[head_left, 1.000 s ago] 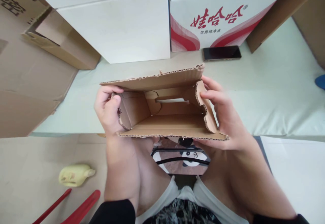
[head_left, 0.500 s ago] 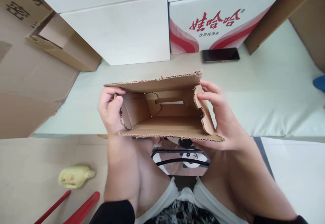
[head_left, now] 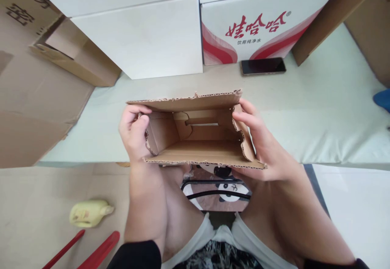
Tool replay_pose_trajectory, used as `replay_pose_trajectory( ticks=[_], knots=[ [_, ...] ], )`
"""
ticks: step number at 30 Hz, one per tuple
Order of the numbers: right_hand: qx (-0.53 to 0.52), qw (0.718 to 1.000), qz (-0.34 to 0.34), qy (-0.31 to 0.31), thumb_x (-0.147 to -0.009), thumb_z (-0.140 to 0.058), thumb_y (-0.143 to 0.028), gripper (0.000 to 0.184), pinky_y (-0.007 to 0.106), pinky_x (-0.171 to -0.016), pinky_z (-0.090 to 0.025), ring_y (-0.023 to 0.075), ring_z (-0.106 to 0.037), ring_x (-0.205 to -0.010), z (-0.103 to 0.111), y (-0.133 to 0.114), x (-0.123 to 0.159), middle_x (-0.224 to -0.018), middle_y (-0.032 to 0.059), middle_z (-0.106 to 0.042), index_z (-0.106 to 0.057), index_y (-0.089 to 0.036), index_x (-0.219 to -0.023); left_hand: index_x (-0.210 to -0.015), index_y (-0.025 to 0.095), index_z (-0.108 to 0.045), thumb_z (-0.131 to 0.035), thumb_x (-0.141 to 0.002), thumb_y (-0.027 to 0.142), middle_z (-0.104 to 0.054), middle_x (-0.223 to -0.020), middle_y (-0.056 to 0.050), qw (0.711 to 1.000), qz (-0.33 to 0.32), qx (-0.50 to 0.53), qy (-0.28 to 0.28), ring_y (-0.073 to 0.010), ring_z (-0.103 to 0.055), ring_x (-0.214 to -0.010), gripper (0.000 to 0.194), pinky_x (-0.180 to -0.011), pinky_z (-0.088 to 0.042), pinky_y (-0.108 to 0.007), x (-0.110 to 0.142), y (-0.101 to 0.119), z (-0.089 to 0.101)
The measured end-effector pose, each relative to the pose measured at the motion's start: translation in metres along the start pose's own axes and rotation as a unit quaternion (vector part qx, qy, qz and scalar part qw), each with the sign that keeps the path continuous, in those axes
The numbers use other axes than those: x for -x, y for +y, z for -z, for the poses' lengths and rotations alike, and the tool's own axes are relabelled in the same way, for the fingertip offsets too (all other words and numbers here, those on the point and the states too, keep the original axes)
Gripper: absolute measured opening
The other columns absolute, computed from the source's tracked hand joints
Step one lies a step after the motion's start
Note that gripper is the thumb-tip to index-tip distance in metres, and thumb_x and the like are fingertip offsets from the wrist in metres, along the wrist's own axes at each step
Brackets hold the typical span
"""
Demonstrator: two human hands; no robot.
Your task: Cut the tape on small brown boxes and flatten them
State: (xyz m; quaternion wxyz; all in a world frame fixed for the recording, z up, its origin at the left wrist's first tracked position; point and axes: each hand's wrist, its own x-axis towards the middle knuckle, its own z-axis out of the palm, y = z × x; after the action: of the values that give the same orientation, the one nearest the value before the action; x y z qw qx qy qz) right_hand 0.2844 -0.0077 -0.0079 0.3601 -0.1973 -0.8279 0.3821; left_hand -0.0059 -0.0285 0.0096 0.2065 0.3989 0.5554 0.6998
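**Rim of the cardboard box (head_left: 195,151) lowered slightly between two gripping hands**

Since the earlier frames, the rim is brought a little lower and its far edge nearer to the wearer; both hands are carried along with it, the right hand (head_left: 260,137) being shifted slightly inward.

For a good hold, even and light pressure is best applied from both ends, as the thin walls could probably be bowed inward by a hard squeeze. The opening is best kept facing the wearer so that the inside can be seen, and skin is best kept from sliding along the torn edges. The right end flap (head_left: 249,149), ragged and notched, is likely to be bent or ripped further if the weight is borne there alone.

The box is held lengthwise between the hands: at 3 o'clock from the left hand (head_left: 131,133) and at 9 o'clock from the right. The left end flap (head_left: 150,139) is gripped by the left hand; the right end is clasped by the right. Whether the base is supported by the table (head_left: 103,126) cannot be told. At 1 o'clock from the box, a phone (head_left: 263,66) is seen before a white carton (head_left: 258,47).
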Motion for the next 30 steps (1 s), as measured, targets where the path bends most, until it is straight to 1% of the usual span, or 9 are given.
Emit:
replay_pose_trajectory(
  ticks=[3, 5, 10, 13, 17, 21, 26, 30],
  knots=[
    [0.002, 1.0, 0.004, 0.019, -0.075, -0.086, -0.05, 0.103, 0.064, -0.133, -0.027, 0.0402, -0.013, -0.167, -0.0015, 0.0001, -0.0002, -0.172, 0.0044, -0.028, -0.029, -0.044, -0.161, -0.064, 0.019, -0.068, -0.066, -0.06, 0.028, -0.043, -0.053, 0.006, 0.999, -0.021, -0.019, -0.017, -0.0086, -0.026, -0.049, 0.01, -0.049, -0.015, -0.024, -0.0006, 0.0003, 0.0017],
    [0.008, 1.0, 0.001, 0.022, -0.075, -0.086, -0.052, 0.103, 0.065, -0.132, -0.028, 0.0412, -0.017, -0.166, -0.0022, 0.0, 0.0, -0.171, 0.005, -0.029, -0.029, -0.044, -0.16, -0.063, 0.019, -0.068, -0.066, -0.06, 0.028, -0.042, -0.05, 0.007, 0.999, -0.023, -0.028, -0.023, -0.0077, -0.024, -0.044, 0.01, -0.046, -0.013, -0.024, -0.0011, 0.0012, 0.0024],
    [0.008, 1.0, -0.004, 0.024, -0.076, -0.085, -0.053, 0.101, 0.066, -0.13, -0.032, 0.0421, -0.02, -0.165, -0.002, 0.0, 0.0003, -0.169, 0.0066, -0.03, -0.03, -0.044, -0.16, -0.063, 0.019, -0.068, -0.064, -0.059, 0.028, -0.043, -0.046, 0.007, 0.999, -0.01, -0.038, -0.021, -0.0066, -0.022, -0.041, 0.011, -0.043, -0.008, -0.024, -0.0019, 0.0033, 0.0016],
    [0.003, 1.0, 0.002, 0.029, -0.076, -0.086, -0.052, 0.101, 0.064, -0.129, -0.034, 0.041, -0.021, -0.164, -0.0021, 0.0003, 0.0003, -0.168, 0.0071, -0.032, -0.031, -0.043, -0.16, -0.062, 0.019, -0.068, -0.064, -0.059, 0.028, -0.043, -0.045, 0.007, 0.999, -0.012, -0.04, -0.021, -0.007, -0.024, -0.04, 0.011, -0.042, -0.008, -0.024, -0.0023, 0.0027, 0.0013],
    [-0.003, 0.999, 0.001, 0.034, -0.076, -0.086, -0.054, 0.1, 0.063, -0.13, -0.033, 0.0399, -0.022, -0.165, -0.0022, 0.0002, 0.0001, -0.169, 0.0062, -0.033, -0.032, -0.044, -0.16, -0.063, 0.018, -0.069, -0.064, -0.06, 0.029, -0.041, -0.046, 0.007, 0.999, -0.016, -0.041, -0.025, -0.0069, -0.024, -0.042, 0.012, -0.044, -0.008, -0.024, -0.0018, 0.0019, 0.0024],
    [-0.005, 0.999, -0.008, 0.04, -0.074, -0.088, -0.058, 0.101, 0.065, -0.131, -0.031, 0.0402, -0.021, -0.166, -0.002, 0.001, 0.0009, -0.17, 0.0061, -0.034, -0.035, -0.044, -0.16, -0.065, 0.018, -0.068, -0.064, -0.061, 0.028, -0.04, -0.047, 0.007, 0.999, -0.006, -0.04, -0.024, -0.0072, -0.022, -0.044, 0.012, -0.045, -0.006, -0.025, -0.0004, 0.0023, 0.003],
    [-0.013, 0.998, -0.019, 0.05, -0.073, -0.087, -0.062, 0.101, 0.065, -0.131, -0.029, 0.0408, -0.021, -0.166, -0.0025, 0.0023, 0.002, -0.174, 0.0067, -0.029, -0.038, -0.043, -0.159, -0.065, 0.018, -0.068, -0.064, -0.061, 0.028, -0.04, -0.05, 0.006, 0.999, -0.028, -0.036, -0.028, -0.0091, -0.024, -0.048, 0.011, -0.048, -0.011, -0.026, -0.0015, 0.0004, 0.0028],
    [-0.009, 0.999, -0.012, 0.046, -0.075, -0.087, -0.059, 0.1, 0.064, -0.131, -0.031, 0.0396, -0.019, -0.167, -0.0023, 0.002, 0.0015, -0.173, 0.0065, -0.032, -0.036, -0.043, -0.16, -0.065, 0.018, -0.068, -0.064, -0.061, 0.028, -0.039, -0.052, 0.005, 0.998, -0.038, -0.037, -0.027, -0.0102, -0.026, -0.052, 0.011, -0.052, -0.013, -0.026, -0.0023, -0.0008, 0.0025]
  ],
)
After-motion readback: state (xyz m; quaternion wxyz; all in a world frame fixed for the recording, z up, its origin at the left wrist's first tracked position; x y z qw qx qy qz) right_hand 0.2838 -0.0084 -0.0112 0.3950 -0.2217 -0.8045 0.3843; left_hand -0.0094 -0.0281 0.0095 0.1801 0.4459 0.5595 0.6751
